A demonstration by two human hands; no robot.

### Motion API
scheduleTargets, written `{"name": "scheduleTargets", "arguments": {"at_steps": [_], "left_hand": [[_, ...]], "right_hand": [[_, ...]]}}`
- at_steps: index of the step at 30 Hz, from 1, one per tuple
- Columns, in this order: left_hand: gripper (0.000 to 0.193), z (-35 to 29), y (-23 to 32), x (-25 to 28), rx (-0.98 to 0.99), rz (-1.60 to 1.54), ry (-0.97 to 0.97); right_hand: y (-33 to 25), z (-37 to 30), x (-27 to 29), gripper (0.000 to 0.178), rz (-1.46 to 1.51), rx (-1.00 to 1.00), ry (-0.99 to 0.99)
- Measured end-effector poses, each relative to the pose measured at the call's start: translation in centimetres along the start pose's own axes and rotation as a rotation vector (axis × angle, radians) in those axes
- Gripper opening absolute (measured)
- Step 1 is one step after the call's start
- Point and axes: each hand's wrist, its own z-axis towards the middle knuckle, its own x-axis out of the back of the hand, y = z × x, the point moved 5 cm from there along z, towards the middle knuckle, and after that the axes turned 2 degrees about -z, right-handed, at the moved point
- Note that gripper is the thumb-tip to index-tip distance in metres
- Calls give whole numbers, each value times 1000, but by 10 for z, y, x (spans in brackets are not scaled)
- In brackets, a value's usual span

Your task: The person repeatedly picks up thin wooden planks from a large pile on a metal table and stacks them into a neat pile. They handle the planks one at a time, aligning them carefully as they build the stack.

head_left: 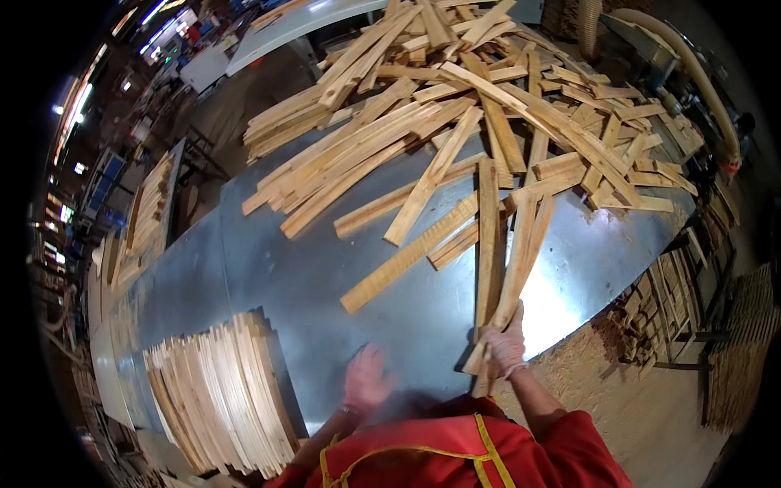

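Note:
Gripped near its lower ends are two wooden strips (521,256), held in my right hand (506,346) by the table's near edge; the hand wears a pale, thin glove. Their far ends lean into a loose heap of wooden strips (455,89). Another strip (486,236) lies lengthwise just left of the held ones. My left hand (368,379), also gloved, hovers over the metal tabletop (325,342) close to my body. Motion smears its fingers, and nothing shows in it. To its left lies a neat row of pale strips (220,394), set side by side.
The heap spreads across the far and right parts of the table. More strips (148,207) rest on a bench at the left. Stacked wood (736,350) stands on the right beside a sawdust-covered floor (602,407). A thick hose (708,73) curves down at the back right.

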Motion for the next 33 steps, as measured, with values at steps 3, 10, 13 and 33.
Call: {"name": "scheduleTargets", "arguments": {"at_steps": [3,10,13,33], "left_hand": [[70,3,6,-3,-7,13,65],[101,8,-9,32,475,-559,-80],[90,-34,-56,54,687,-814,28],[83,-188,-183,70,965,592,141]], "right_hand": [[11,-33,-43,102,-49,44,26],[7,-153,-197,90,-552,-49,-623],[20,-174,-235,72,-611,164,-757],[-38,3,-116,111,-859,238,-493]]}}
